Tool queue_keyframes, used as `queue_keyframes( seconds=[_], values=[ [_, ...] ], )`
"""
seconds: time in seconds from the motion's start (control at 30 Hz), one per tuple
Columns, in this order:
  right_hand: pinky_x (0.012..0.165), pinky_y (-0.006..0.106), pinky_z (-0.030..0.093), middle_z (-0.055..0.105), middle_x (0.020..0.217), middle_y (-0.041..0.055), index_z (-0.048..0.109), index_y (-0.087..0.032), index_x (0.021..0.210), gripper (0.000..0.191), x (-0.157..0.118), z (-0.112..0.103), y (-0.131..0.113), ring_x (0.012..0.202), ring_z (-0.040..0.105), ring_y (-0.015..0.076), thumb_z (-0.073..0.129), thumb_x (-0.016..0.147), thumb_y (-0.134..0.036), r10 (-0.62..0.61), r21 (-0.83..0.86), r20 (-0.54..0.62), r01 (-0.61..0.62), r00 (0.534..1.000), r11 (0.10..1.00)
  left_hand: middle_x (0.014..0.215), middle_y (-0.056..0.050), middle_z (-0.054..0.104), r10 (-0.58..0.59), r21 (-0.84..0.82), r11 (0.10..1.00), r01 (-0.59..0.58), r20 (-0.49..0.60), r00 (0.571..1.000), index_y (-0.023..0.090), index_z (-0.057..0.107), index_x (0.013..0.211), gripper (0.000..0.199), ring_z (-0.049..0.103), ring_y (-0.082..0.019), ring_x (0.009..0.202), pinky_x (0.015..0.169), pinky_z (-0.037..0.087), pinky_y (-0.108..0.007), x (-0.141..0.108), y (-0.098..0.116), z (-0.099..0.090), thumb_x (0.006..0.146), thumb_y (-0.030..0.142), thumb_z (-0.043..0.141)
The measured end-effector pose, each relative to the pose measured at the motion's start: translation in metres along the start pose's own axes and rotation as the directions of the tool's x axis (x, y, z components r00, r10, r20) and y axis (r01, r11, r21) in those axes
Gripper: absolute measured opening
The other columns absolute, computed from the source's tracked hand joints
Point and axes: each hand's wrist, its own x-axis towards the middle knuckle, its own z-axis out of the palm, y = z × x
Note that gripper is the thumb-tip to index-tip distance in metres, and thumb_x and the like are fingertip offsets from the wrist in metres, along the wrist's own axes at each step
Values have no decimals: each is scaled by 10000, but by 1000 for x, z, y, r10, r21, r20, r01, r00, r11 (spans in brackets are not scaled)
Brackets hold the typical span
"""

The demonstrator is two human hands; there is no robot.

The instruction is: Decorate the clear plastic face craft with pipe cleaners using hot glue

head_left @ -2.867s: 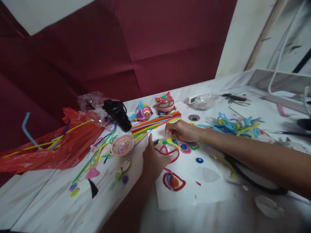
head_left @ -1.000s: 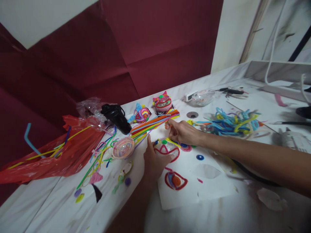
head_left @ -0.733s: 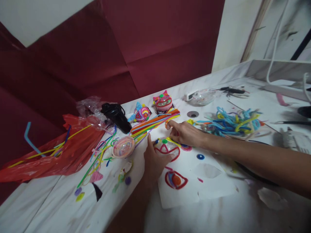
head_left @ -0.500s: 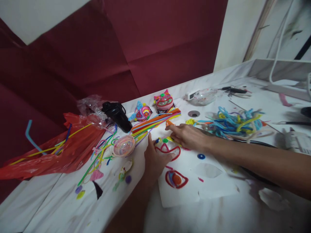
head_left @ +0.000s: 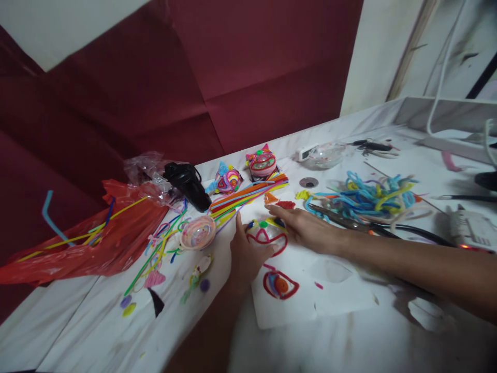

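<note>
A clear plastic dome (head_left: 267, 234) with red, yellow and dark blue fuzzy trim and a green dot lies on white paper (head_left: 330, 303). My left hand (head_left: 250, 254) grips it, index finger along the left edge and thumb at the lower right. At its upper right, my right hand (head_left: 305, 226) lies palm down, index finger stretched out and the other fingertips partly hidden. An orange fuzzy triangle (head_left: 271, 198) and a red fuzzy piece (head_left: 286, 205) lie just beyond. Nearer me on the paper is a red-outlined eye shape (head_left: 281, 284) with an orange disc.
Behind are a pipe cleaner bundle (head_left: 248, 194) and two decorated balls, one pink (head_left: 262, 163). A pink-lined bowl (head_left: 198, 232), a black hot-glue gun-like object (head_left: 188, 185) and a red plastic bag (head_left: 116, 233) stand left. Pliers (head_left: 341, 219) and tangled pipe cleaners (head_left: 373, 197) lie right.
My right hand has drawn back toward me from beside the orange triangle, uncovering the red fuzzy piece and pliers. A blue disc on the paper no longer shows. My left hand stays on the dome.
</note>
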Motion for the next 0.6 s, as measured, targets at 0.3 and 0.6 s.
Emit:
queue_keyframes(
  seconds=[0.3,0.6],
  values=[
    [649,251,511,750,910,61,524,-194,1292,612,16,-5,18,777,685,194,539,707,-15,424,288,133,-444,896,848,1277,-88,575,-36,-34,999,37,31,999,352,227,1462,1141,575,-322,1132,966,465,-445,-1,3,-3,502,272,837],
    [522,217,486,694,853,25,527,-205,1010,455,19,-7,11,581,599,114,494,636,51,537,756,212,-485,817,439,1348,-96,508,50,-206,977,-52,-14,999,320,142,1476,1213,501,-288,1264,1049,423,-424,3,-9,-2,486,217,836]
  ],
)
